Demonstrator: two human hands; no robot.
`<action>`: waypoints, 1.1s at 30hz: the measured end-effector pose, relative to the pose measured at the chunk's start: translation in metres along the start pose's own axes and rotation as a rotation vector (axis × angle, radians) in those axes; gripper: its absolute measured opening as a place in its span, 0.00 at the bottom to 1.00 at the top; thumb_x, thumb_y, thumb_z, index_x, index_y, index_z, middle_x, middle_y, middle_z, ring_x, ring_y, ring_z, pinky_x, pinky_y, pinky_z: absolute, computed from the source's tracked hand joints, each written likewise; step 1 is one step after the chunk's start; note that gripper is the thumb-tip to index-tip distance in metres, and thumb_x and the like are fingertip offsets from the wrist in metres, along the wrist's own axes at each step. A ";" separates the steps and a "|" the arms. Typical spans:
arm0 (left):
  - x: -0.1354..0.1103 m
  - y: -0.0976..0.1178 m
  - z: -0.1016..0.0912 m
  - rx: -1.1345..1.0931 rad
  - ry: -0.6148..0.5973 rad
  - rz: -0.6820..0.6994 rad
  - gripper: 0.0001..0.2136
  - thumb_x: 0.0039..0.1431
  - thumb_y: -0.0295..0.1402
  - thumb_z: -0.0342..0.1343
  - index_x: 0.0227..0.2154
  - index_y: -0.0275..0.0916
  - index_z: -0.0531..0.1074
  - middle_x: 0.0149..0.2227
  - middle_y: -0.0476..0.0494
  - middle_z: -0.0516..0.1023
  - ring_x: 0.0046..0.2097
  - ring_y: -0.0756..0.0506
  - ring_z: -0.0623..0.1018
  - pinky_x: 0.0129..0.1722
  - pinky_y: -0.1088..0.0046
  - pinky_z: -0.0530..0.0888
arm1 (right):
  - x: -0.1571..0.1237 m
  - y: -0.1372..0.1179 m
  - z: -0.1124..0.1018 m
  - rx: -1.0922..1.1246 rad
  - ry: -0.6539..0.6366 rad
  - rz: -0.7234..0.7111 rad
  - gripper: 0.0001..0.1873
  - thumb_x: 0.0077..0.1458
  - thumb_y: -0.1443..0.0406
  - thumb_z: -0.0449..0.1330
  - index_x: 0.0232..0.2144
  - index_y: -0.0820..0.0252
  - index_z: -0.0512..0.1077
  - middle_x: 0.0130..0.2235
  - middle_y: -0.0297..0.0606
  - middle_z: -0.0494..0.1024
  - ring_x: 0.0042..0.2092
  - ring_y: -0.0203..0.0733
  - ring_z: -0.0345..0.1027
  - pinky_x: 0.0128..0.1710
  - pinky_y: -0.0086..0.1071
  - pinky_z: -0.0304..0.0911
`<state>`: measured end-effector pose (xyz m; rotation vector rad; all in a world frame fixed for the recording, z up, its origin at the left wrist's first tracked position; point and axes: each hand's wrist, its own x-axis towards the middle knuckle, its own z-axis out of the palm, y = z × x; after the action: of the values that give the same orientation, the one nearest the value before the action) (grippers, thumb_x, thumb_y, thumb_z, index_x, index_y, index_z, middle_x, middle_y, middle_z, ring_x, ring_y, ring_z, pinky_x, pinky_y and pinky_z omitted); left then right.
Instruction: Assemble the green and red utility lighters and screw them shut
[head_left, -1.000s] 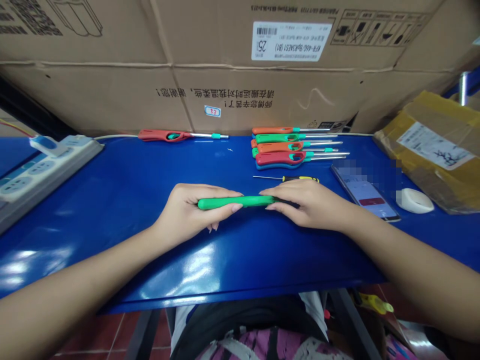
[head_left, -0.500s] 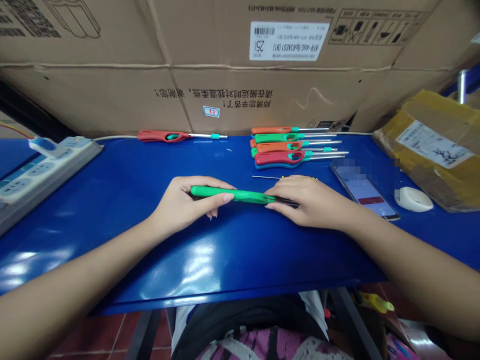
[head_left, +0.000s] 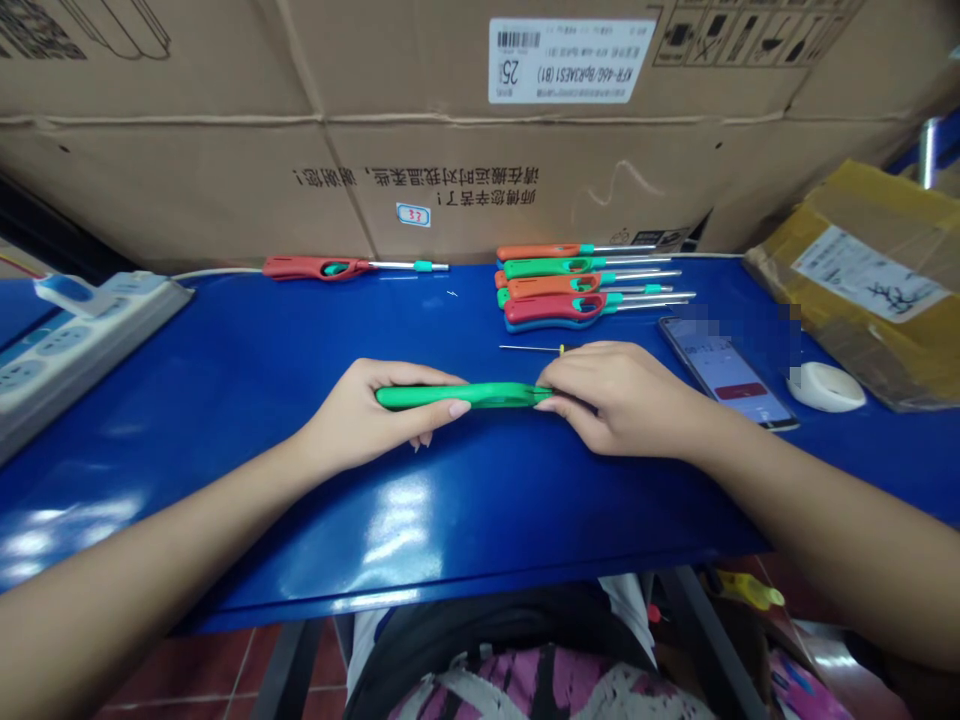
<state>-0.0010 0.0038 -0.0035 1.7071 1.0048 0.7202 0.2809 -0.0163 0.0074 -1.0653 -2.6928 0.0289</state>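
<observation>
Between my two hands is a green long-nosed lighter (head_left: 487,396), held edge-up just over the blue table. My left hand (head_left: 375,410) wraps round its handle end, thumb along the near side. At the other end, my right hand (head_left: 611,395) pinches the lighter's front, and its fingers hide whatever lies beyond. Behind my right hand, a screwdriver (head_left: 529,348) shows a thin metal shaft and a bit of yellow, the rest covered. Farther back lies a pile of several lighters (head_left: 555,308) in red, orange, green and blue. A red lighter (head_left: 315,268) lies apart to the left.
A white power strip (head_left: 82,330) runs along the left side. To the right are a phone (head_left: 731,385), a white computer mouse (head_left: 829,388) and a taped package (head_left: 862,290). A large cardboard box (head_left: 225,190) stands along the back of the blue table (head_left: 300,550).
The view has shifted slightly. Both hands keep hold of the green lighter, which has turned a little, and the dark gap at its front end looks narrower.
</observation>
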 end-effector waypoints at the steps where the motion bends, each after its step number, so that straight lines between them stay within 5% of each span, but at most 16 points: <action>1: 0.000 -0.001 0.000 0.003 0.000 0.006 0.13 0.54 0.36 0.70 0.41 0.37 0.84 0.19 0.52 0.78 0.19 0.54 0.74 0.19 0.84 0.74 | 0.000 0.000 0.001 -0.005 0.002 -0.006 0.14 0.68 0.63 0.52 0.35 0.62 0.75 0.32 0.40 0.79 0.34 0.44 0.72 0.39 0.37 0.62; 7: 0.001 -0.004 -0.003 0.070 0.019 0.156 0.12 0.53 0.34 0.71 0.41 0.42 0.84 0.41 0.47 0.85 0.25 0.55 0.78 0.23 0.83 0.77 | -0.001 0.003 0.004 0.054 0.078 0.009 0.13 0.67 0.62 0.55 0.39 0.62 0.77 0.35 0.40 0.81 0.36 0.44 0.74 0.37 0.35 0.62; 11: 0.002 -0.005 -0.004 0.111 0.007 0.206 0.11 0.54 0.33 0.70 0.41 0.43 0.84 0.41 0.47 0.86 0.27 0.53 0.80 0.27 0.83 0.78 | -0.001 0.003 0.003 0.052 0.061 0.017 0.12 0.67 0.63 0.55 0.40 0.62 0.77 0.36 0.40 0.82 0.37 0.45 0.75 0.36 0.35 0.62; 16: 0.003 -0.006 -0.005 0.206 0.032 0.323 0.12 0.55 0.33 0.70 0.42 0.43 0.84 0.43 0.46 0.86 0.42 0.48 0.84 0.44 0.79 0.80 | -0.001 0.000 0.001 0.027 0.083 0.008 0.11 0.67 0.63 0.55 0.40 0.62 0.77 0.37 0.39 0.82 0.37 0.44 0.76 0.36 0.35 0.61; 23: 0.002 -0.004 -0.008 0.231 0.005 0.293 0.11 0.58 0.37 0.67 0.44 0.41 0.83 0.43 0.45 0.85 0.36 0.49 0.83 0.34 0.79 0.78 | -0.001 -0.003 -0.002 -0.002 0.090 -0.009 0.10 0.66 0.63 0.56 0.40 0.62 0.76 0.36 0.38 0.81 0.36 0.43 0.75 0.35 0.35 0.60; 28: 0.003 -0.004 -0.007 0.294 0.004 0.253 0.14 0.60 0.39 0.65 0.46 0.41 0.82 0.44 0.44 0.85 0.43 0.45 0.84 0.42 0.75 0.79 | -0.001 -0.003 -0.001 -0.020 0.073 0.065 0.09 0.67 0.62 0.56 0.39 0.60 0.74 0.37 0.39 0.81 0.38 0.43 0.74 0.35 0.34 0.59; 33: 0.004 -0.009 -0.002 0.506 -0.008 0.393 0.16 0.60 0.39 0.65 0.49 0.40 0.80 0.45 0.43 0.83 0.43 0.45 0.82 0.46 0.73 0.77 | 0.001 0.000 0.000 0.000 0.060 0.131 0.04 0.62 0.64 0.60 0.37 0.59 0.70 0.40 0.39 0.79 0.42 0.44 0.72 0.36 0.34 0.60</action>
<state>-0.0034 0.0100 -0.0116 2.3902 0.9016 0.7441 0.2798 -0.0154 0.0073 -1.2211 -2.5662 0.0193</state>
